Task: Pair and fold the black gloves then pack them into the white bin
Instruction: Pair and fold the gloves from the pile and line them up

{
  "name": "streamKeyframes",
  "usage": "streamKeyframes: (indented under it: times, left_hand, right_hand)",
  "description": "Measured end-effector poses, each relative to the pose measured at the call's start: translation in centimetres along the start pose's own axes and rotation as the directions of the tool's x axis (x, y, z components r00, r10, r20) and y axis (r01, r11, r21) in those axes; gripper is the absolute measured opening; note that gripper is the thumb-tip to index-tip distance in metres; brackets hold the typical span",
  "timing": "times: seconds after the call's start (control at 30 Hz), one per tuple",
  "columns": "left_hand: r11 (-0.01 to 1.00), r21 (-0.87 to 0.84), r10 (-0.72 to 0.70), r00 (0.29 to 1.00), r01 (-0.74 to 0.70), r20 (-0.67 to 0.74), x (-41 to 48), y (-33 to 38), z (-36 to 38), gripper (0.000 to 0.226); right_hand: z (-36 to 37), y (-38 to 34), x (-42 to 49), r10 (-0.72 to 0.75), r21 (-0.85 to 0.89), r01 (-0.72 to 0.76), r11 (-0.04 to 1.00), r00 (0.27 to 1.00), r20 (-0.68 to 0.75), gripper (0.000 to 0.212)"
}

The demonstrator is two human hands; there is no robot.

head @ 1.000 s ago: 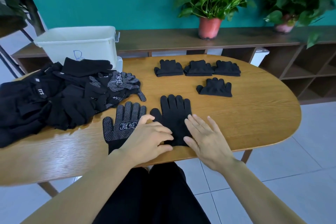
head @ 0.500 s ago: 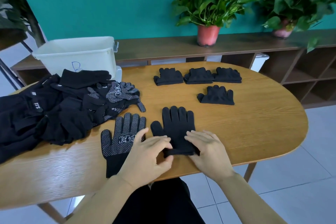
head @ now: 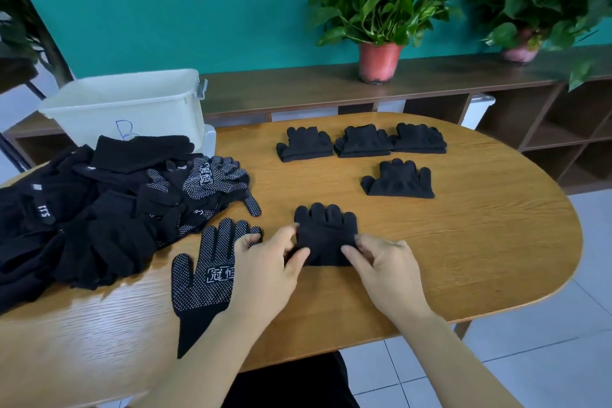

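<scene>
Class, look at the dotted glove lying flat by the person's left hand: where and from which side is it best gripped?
The dotted glove lies flat, fingers pointing away, cuff nearest the person. The left hand, pinching the plain gloves, overlaps its right side. So it is probably best to pinch the cuff, coming from the near table edge.

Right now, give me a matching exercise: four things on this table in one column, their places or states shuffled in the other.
1. white bin
2. lone dotted glove
3. plain glove
4. three folded pairs

A. unfolded, flat near the front edge of the table
B. in a row at the far side
C. behind the glove heap
D. pinched by the left hand and the right hand

Pairs: 1-C, 2-A, 3-D, 4-B.
</scene>
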State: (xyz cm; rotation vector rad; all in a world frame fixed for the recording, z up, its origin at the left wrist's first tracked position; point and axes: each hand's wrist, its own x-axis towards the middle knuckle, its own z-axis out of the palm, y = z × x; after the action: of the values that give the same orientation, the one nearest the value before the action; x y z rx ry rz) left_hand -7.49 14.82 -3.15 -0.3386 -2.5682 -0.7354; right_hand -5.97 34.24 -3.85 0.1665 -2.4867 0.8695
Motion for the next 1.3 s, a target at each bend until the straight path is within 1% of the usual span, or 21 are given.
streamKeyframes:
  times: [0.03, 0.13, 0.2, 0.23, 0.3, 0.37, 0.43, 0.53, 0.57, 0.6, 0.67, 0.73, 0.77, 0.83, 0.9, 0.97, 1.07, 1.1, 1.17, 1.23, 1.3]
  left_hand:
    - [0.999, -0.008, -0.048, 0.999, 0.048, 0.01, 0.4, 0.1, 0.3, 0.035]
    - [0.989, -0.017, -0.148, 0.989, 0.149, 0.026, 1.0, 0.3, 0.9, 0.05]
    - [0.982, -0.014, -0.187, 0.982, 0.187, 0.019, 1.1, 0.3, 1.3, 0.055]
    - [0.983, 0.006, -0.186, 0.983, 0.186, 0.012, 1.0, 0.3, 1.6, 0.056]
    - [0.986, 0.093, -0.14, 0.99, 0.138, 0.007, 0.8, 0.1, 2.1, 0.054]
    - [0.975, 0.195, -0.103, 0.995, 0.102, -0.008, 0.5, -0.1, 2.4, 0.052]
    - [0.967, 0.242, -0.069, 0.997, 0.075, -0.031, 0.5, -0.3, 2.1, 0.051]
    - [0.972, 0.226, 0.074, 0.996, -0.059, -0.059, 0.4, -0.4, 1.0, 0.051]
    - [0.969, 0.219, 0.128, 0.991, -0.117, -0.036, 0.4, -0.3, 0.7, 0.052]
    - [0.96, 0.215, 0.177, 0.984, -0.179, 0.031, 0.3, 0.0, 0.4, 0.056]
    - [0.935, 0.213, 0.228, 0.942, -0.282, 0.246, 0.1, 0.6, 0.2, 0.064]
    - [0.92, 0.211, 0.207, 0.869, -0.329, 0.449, 0.1, 0.7, 0.3, 0.068]
    - [0.918, 0.209, 0.188, 0.833, -0.338, 0.521, 0.0, 0.4, 0.4, 0.073]
    - [0.904, 0.243, 0.148, 0.79, -0.353, 0.595, 0.1, -0.1, 0.5, 0.08]
    - [0.885, 0.277, 0.142, 0.783, -0.374, 0.605, 0.4, -0.5, 0.5, 0.076]
    - [0.875, 0.314, 0.113, 0.784, -0.37, 0.61, 0.8, -0.9, 0.6, 0.075]
    - [0.875, 0.319, 0.121, 0.804, -0.364, 0.582, 1.6, -1.5, 0.8, 0.088]
    - [0.873, 0.31, 0.162, 0.823, -0.377, 0.545, 1.9, -1.8, 0.9, 0.09]
    - [0.84, 0.317, 0.276, 0.85, -0.44, 0.449, 2.2, -2.2, 0.9, 0.079]
    - [0.816, 0.315, 0.353, 0.85, -0.484, 0.392, 2.4, -2.7, 1.2, 0.065]
    - [0.819, 0.275, 0.403, 0.846, -0.503, 0.348, 2.7, -2.9, 1.4, 0.061]
  right_hand:
    - [0.3, -0.1, 0.5, 0.031, 0.002, -0.031, 1.0, 1.0, -0.001, 0.008]
    - [1.4, -0.3, 1.5, 0.139, -0.003, -0.138, 0.99, 0.99, 0.018, 0.025]
    - [1.9, -0.4, 1.7, 0.146, -0.066, -0.145, 0.987, 0.989, 0.013, 0.028]
    - [2.2, -0.5, 1.6, 0.116, -0.125, -0.116, 0.985, 0.993, -0.007, 0.027]
    - [2.7, -0.4, 1.6, 0.055, -0.253, -0.069, 0.965, 0.996, -0.066, 0.029]
    - [2.7, -0.6, 1.5, 0.025, -0.336, -0.055, 0.94, 0.996, -0.091, 0.031]
    - [2.4, -0.6, 1.6, 0.025, -0.376, -0.059, 0.925, 0.995, -0.096, 0.029]
    - [1.6, -0.5, 1.6, 0.023, -0.367, -0.055, 0.929, 0.996, -0.091, 0.033]
    - [1.5, -0.6, 1.5, -0.03, -0.392, 0.005, 0.92, 0.998, -0.058, 0.038]
    - [1.5, -0.9, 1.3, -0.108, -0.429, 0.1, 0.898, 0.994, 0.006, 0.043]
    - [1.7, -1.4, 1.0, -0.231, -0.462, 0.301, 0.834, 0.951, 0.203, 0.052]
    - [1.8, -1.4, 0.6, -0.213, -0.443, 0.393, 0.806, 0.89, 0.402, 0.061]
    - [1.6, -1.2, 0.6, -0.178, -0.413, 0.399, 0.818, 0.86, 0.478, 0.064]
    - [1.0, -0.5, 0.9, -0.091, -0.362, 0.355, 0.862, 0.81, 0.579, 0.07]
    - [0.4, 0.2, 1.3, -0.05, -0.391, 0.364, 0.846, 0.783, 0.62, 0.073]
    - [0.2, 0.6, 1.6, -0.067, -0.416, 0.392, 0.821, 0.789, 0.611, 0.079]
    - [0.2, 0.9, 1.8, -0.088, -0.413, 0.398, 0.819, 0.799, 0.595, 0.089]
    - [0.3, 1.0, 1.9, -0.092, -0.401, 0.389, 0.829, 0.803, 0.589, 0.091]
    - [0.2, 1.1, 2.2, -0.122, -0.368, 0.39, 0.844, 0.808, 0.576, 0.094]
    - [0.4, 1.3, 2.5, -0.166, -0.342, 0.394, 0.853, 0.826, 0.539, 0.095]
    - [0.6, 1.3, 2.6, -0.2, -0.347, 0.403, 0.847, 0.846, 0.494, 0.091]
